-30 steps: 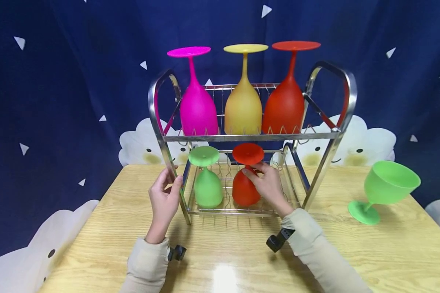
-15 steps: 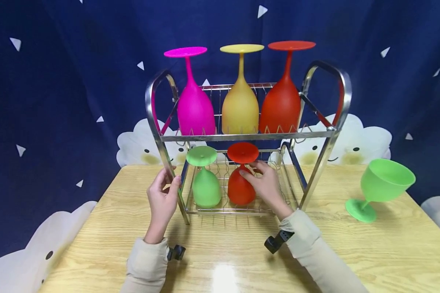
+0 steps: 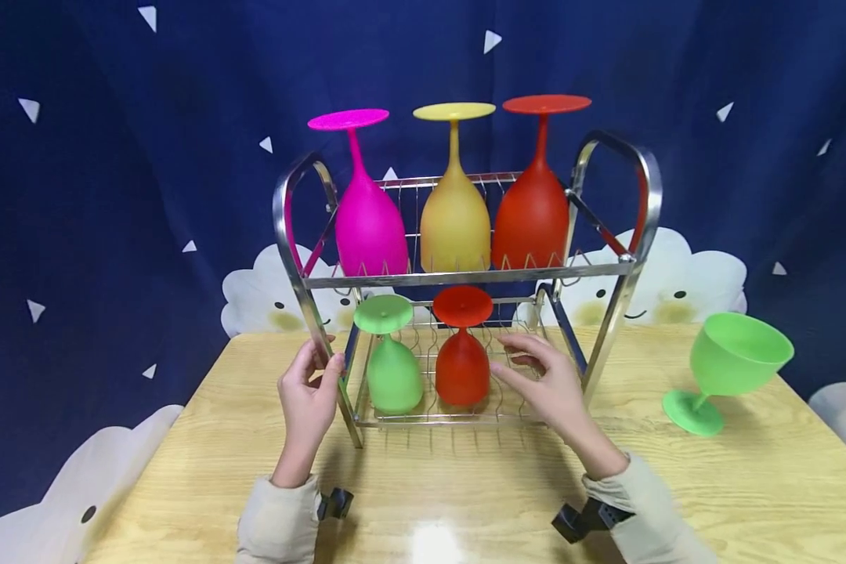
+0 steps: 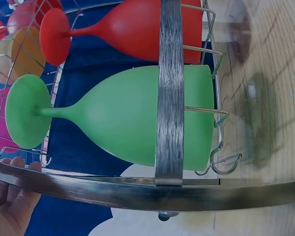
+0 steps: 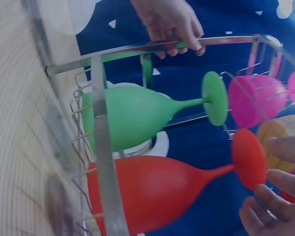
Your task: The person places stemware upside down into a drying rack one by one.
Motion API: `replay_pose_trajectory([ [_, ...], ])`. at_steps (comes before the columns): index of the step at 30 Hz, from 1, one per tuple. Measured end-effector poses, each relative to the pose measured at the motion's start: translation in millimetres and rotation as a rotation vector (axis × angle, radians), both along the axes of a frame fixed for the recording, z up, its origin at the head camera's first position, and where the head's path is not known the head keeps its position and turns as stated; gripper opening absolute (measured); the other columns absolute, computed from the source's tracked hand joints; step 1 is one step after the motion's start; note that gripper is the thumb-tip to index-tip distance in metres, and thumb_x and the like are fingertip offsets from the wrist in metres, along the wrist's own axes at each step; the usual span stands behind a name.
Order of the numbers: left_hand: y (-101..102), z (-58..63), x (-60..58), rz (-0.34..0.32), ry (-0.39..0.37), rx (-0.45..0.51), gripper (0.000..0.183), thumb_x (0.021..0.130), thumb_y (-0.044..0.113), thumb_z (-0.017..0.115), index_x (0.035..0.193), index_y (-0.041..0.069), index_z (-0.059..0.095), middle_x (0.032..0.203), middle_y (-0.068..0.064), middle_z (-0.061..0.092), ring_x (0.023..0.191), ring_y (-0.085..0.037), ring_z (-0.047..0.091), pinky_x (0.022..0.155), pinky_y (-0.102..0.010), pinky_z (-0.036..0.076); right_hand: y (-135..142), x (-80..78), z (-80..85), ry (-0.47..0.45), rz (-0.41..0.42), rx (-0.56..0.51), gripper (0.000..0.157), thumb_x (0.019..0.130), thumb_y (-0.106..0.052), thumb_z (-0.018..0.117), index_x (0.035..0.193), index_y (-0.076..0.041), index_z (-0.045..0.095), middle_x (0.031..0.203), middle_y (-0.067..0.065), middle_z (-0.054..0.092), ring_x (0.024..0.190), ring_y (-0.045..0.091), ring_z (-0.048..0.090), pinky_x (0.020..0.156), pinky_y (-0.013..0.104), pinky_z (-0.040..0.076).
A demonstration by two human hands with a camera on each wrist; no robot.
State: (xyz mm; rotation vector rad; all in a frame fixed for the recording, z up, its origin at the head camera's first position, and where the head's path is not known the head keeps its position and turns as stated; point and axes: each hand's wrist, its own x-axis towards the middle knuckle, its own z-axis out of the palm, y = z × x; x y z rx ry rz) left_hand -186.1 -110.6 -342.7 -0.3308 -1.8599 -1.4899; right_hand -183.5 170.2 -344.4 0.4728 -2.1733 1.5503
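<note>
My left hand [image 3: 309,403] holds the left front post of a two-tier metal dish rack [image 3: 465,277], thumb on one side and fingers behind. On the lower tier a small green goblet [image 3: 393,376] stands upside down. Beside it, also inverted, is a small red goblet [image 3: 462,370]. Just right of that red goblet, my right hand [image 3: 553,385] is apart from it, thumb and fingers spread with nothing between them. The right wrist view shows its fingers [image 5: 273,199] near the red goblet's foot. Both lower bowls sit behind the rack's front rail.
Upside down on the upper tier are a magenta goblet [image 3: 370,231], a yellow goblet [image 3: 455,227] and a large red goblet [image 3: 532,223]. Another green goblet [image 3: 736,356] stands upright at the right of the wooden table [image 3: 395,486]. A dark blue curtain [image 3: 148,157] hangs behind.
My right hand has let go of the small red goblet and drawn back to the right, its fingers spreading. The left hand keeps its hold on the post. The head view has shifted slightly.
</note>
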Motion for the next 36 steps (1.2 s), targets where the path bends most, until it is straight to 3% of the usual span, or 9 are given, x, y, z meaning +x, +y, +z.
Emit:
replay_pose_trajectory([
  [5,1.7,3.3,4.7,0.008,0.004,-0.012,0.017,0.081,-0.013,0.056,0.098,-0.014,0.057,0.068,-0.022,0.057,0.059,-0.019,0.058,0.049,-0.026,0.053,18.7,18.1,5.2,0.025,0.046,-0.022,0.032,0.075,0.007,0.069,0.106,0.008,0.061,0.105,0.016,0.06,0.09,0.004,0.057,0.08,0.019,0.048],
  [10,-5.7,-12.4,-3.0,0.018,-0.005,0.006,0.017,0.082,-0.008,0.058,0.099,-0.009,0.059,0.069,-0.019,0.06,0.059,-0.017,0.059,0.048,-0.022,0.051,39.6,31.4,9.0,0.022,0.067,-0.008,0.032,0.076,0.01,0.066,0.107,0.009,0.06,0.098,-0.001,0.063,0.087,0.007,0.059,0.08,0.017,0.047],
  [13,-8.2,-18.8,-6.3,0.015,-0.01,0.018,0.017,0.083,-0.004,0.06,0.1,-0.006,0.06,0.07,-0.017,0.06,0.06,-0.014,0.058,0.048,-0.021,0.051,54.9,38.4,8.7,0.035,0.071,-0.012,0.032,0.075,0.014,0.063,0.107,0.012,0.058,0.095,-0.004,0.063,0.085,0.009,0.06,0.081,0.017,0.047],
  [17,-2.9,-7.9,1.5,0.008,-0.013,0.012,0.018,0.082,-0.008,0.058,0.1,-0.01,0.059,0.07,-0.019,0.059,0.061,-0.013,0.057,0.049,-0.024,0.052,76.9,46.2,6.3,0.061,0.104,-0.033,0.03,0.078,0.016,0.059,0.107,0.014,0.056,0.095,0.004,0.064,0.086,0.012,0.06,0.081,0.016,0.046],
  [21,-2.2,-9.1,-1.1,0.008,-0.014,0.009,0.019,0.081,-0.01,0.058,0.1,-0.011,0.059,0.071,-0.02,0.059,0.061,-0.01,0.057,0.049,-0.024,0.052,95.4,50.3,3.3,0.075,0.117,-0.141,0.027,0.079,0.018,0.055,0.106,0.015,0.055,0.096,0.005,0.065,0.087,0.011,0.061,0.077,0.015,0.048],
  [24,-4.1,-19.1,-10.1,-0.003,-0.009,0.017,0.019,0.082,-0.007,0.059,0.101,-0.008,0.06,0.071,-0.018,0.06,0.062,-0.01,0.057,0.049,-0.023,0.052,108.1,52.3,0.9,0.082,0.033,-0.253,0.027,0.079,0.019,0.056,0.105,0.012,0.058,0.093,0.001,0.065,0.083,0.008,0.061,0.072,0.013,0.049],
  [29,-4.5,-21.9,-13.3,-0.005,0.006,0.013,0.019,0.082,-0.008,0.059,0.101,-0.008,0.06,0.07,-0.017,0.059,0.061,-0.01,0.057,0.048,-0.022,0.051,127.0,53.4,1.5,0.077,-0.191,-0.383,0.031,0.075,0.02,0.059,0.105,0.011,0.059,0.086,0.002,0.063,0.077,0.007,0.06,0.068,0.01,0.048],
  [34,-5.4,-20.7,-11.0,0.016,0.013,0.007,0.018,0.081,-0.011,0.058,0.099,-0.01,0.059,0.068,-0.019,0.059,0.06,-0.011,0.057,0.048,-0.021,0.051,145.0,52.3,0.3,0.07,-0.354,-0.456,0.035,0.071,0.021,0.062,0.105,0.012,0.06,0.084,0.003,0.064,0.072,0.008,0.059,0.063,0.01,0.048],
  [36,-5.1,-19.0,-11.1,0.012,0.014,0.007,0.018,0.082,-0.009,0.058,0.099,-0.009,0.06,0.068,-0.019,0.059,0.061,-0.01,0.056,0.049,-0.02,0.051,153.3,51.5,-0.6,0.087,-0.413,-0.425,0.036,0.07,0.021,0.063,0.105,0.012,0.061,0.084,0.003,0.064,0.072,0.008,0.059,0.062,0.009,0.047],
])
